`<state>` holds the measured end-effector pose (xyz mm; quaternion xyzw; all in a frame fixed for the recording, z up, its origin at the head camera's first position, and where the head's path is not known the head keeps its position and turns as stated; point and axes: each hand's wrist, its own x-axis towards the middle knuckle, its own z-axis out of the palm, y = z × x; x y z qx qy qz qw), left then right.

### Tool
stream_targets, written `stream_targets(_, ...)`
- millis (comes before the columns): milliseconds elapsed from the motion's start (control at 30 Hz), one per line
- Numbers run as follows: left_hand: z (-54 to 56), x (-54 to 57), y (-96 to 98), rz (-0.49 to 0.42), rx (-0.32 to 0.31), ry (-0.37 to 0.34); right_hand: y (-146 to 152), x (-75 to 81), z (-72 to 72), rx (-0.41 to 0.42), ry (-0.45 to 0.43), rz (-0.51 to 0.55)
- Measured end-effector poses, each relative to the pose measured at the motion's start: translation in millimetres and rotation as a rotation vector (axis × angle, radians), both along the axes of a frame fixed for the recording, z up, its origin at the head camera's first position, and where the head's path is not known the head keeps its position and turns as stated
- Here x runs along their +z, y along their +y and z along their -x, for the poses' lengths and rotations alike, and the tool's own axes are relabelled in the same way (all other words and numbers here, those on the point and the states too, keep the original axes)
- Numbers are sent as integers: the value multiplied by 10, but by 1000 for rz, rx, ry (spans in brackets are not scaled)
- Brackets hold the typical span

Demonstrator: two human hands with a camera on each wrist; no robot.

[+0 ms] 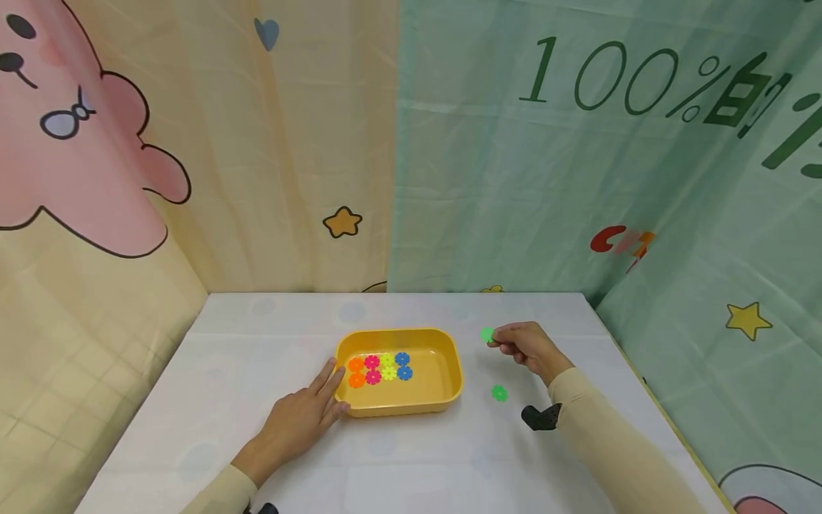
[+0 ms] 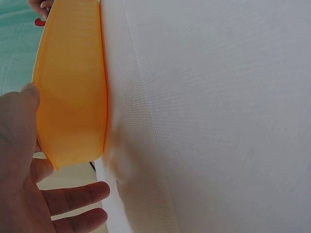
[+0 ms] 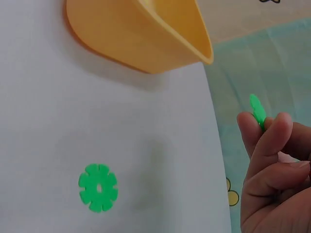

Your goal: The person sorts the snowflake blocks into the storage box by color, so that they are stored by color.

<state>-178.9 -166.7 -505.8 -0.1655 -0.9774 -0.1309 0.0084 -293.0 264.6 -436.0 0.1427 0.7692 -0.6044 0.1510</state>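
Note:
A yellow tray (image 1: 437, 371) sits on the white-covered table. My left hand (image 1: 300, 427) rests at its left end, fingers spread and mostly straight, with fingertips touching the rim; the left wrist view shows the thumb (image 2: 29, 97) against the edge. Inside lie flower-shaped plastic discs in pairs: orange discs (image 1: 356, 373), pink discs (image 1: 372, 369), yellow discs (image 1: 388, 366) and blue discs (image 1: 403, 365). To the tray's right, above the table, my right hand (image 1: 529, 348) pinches a green flower disc (image 3: 257, 110) between thumb and fingertips. Another green disc (image 1: 499, 393) lies flat on the cloth below that hand.
The white table (image 1: 270, 350) stands against a cream curtain (image 1: 308, 143) and a green curtain (image 1: 488, 178). A black strap piece (image 1: 541, 417) juts from the right wrist.

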Motion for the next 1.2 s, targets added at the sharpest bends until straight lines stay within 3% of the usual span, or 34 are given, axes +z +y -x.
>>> stream_targets(433, -24, 22, 13, -12, -1, -6, -542, 7, 154, 63, 24, -55)
stream_targets(733, -25, 38, 17, -6, -2, -9, -798, 25, 176, 112, 33, -78)
stream_targets(1200, -28, 39, 22, -10, -2, -1, -1117, -109, 179, 114, 51, -134)
